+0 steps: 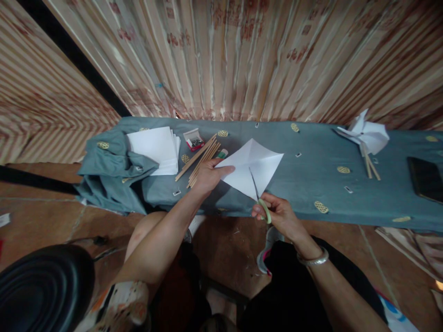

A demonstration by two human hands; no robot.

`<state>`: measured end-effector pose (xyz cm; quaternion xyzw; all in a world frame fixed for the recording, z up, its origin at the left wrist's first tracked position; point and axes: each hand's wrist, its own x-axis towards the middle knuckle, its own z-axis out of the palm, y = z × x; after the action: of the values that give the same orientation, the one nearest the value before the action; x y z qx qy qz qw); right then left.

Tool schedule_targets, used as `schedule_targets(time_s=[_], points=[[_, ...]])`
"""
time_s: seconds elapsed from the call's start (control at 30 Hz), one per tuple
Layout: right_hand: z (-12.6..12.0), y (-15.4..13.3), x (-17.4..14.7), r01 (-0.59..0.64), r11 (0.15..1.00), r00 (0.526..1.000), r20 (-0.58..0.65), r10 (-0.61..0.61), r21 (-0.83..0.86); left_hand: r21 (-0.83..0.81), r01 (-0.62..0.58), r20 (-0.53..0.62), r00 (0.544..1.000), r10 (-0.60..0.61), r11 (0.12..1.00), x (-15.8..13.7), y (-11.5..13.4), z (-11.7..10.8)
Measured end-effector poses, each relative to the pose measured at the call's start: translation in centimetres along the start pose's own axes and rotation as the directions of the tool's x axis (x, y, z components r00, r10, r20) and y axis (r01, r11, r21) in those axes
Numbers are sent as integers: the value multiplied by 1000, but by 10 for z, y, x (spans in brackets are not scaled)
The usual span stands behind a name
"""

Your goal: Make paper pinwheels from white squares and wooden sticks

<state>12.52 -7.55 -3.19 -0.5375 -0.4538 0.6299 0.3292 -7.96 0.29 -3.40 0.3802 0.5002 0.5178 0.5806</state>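
Note:
A square sheet of white paper with creases is held up over the cloth, one corner toward me. My left hand pinches its left corner, thumb on top. In my right hand is a pair of scissors with pale green handles. The blades lie at the near corner of the paper and point toward its middle. Just beyond my left hand lie several thin wooden sticks, and a small greenish-white object is partly hidden by the paper.
A stack of white paper lies at the left, beside an open small red-and-white box of metal pieces. White paper pinwheels on sticks and a dark phone are at the right. A green patterned cloth covers the narrow table; a curtain hangs behind.

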Motion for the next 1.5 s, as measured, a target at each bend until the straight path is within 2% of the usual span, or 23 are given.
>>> schedule_targets(time_s=[0.2, 0.23, 0.3, 0.33, 0.4, 0.47, 0.53, 0.6, 0.67, 0.77, 0.87, 0.97, 1.07, 1.17, 1.23, 1.3, 1.43, 1.5], points=[[-24, 3, -10, 63, 986, 994, 102, -47, -154, -19, -89, -75, 993, 87, 996, 9, 7, -17], [-30, 3, -12, 80, 983, 995, 78, -68, -166, -19, -95, -90, 992, 93, 995, 10, 8, -21], [-42, 0, -16, 133, 977, 987, -66, -146, -169, -2, -98, -112, 989, 97, 995, 10, 9, -26], [-47, -2, -17, 171, 970, 965, -170, -200, -171, 15, -93, -110, 989, 94, 996, 9, 9, -28], [-54, -6, -18, 259, 944, 880, -353, -318, -205, 67, -66, -73, 995, 70, 996, 6, 7, -28], [-57, -11, -17, 326, 907, 799, -434, -416, -269, 145, -9, 4, 1000, 9, 989, 2, 4, -24], [-57, -16, -15, 356, 869, 764, -429, -482, -342, 250, 48, 101, 992, -76, 967, -3, 1, -16], [-55, -18, -13, 357, 832, 757, -390, -524, -425, 343, 55, 198, 971, -130, 938, -6, -1, -8], [-54, -19, -12, 343, 781, 762, -331, -556, -521, 392, 21, 264, 955, -135, 920, -8, -3, -1], [-52, -19, -12, 310, 702, 763, -273, -586, -641, 385, -8, 303, 946, -118, 923, -8, -6, 5], [-52, -16, -11, 272, 678, 765, -274, -583, -683, 363, 9, 309, 942, -130, 932, -7, -8, 7], [-53, -13, -8, 242, 729, 790, -306, -532, -641, 308, 41, 268, 955, -128, 950, -7, -7, 8], [-53, -13, -1, 266, 826, 806, -355, -473, -498, 107, 41, 172, 983, -59, 993, -5, -4, 11], [-52, -16, 8, 319, 895, 801, -416, -430, -312, -122, 77, 122, 991, -62, 990, -2, -4, 13], [-51, -19, 13, 336, 915, 781, -478, -403, -222, -194, 139, 128, 985, -115, 971, -3, -8, 16], [-48, -21, 19, 347, 922, 752, -536, -383, -172, -185, 182, 175, 973, -150, 966, -8, -13, 21], [-40, -22, 28, 369, 917, 724, -572, -387, -153, -155, 239, 402, 901, -160, 959, -23, -20, 38], [-35, -21, 32, 373, 910, 722, -560, -407, -181, -118, 224, 431, 889, -153, 967, -29, -20, 46]])
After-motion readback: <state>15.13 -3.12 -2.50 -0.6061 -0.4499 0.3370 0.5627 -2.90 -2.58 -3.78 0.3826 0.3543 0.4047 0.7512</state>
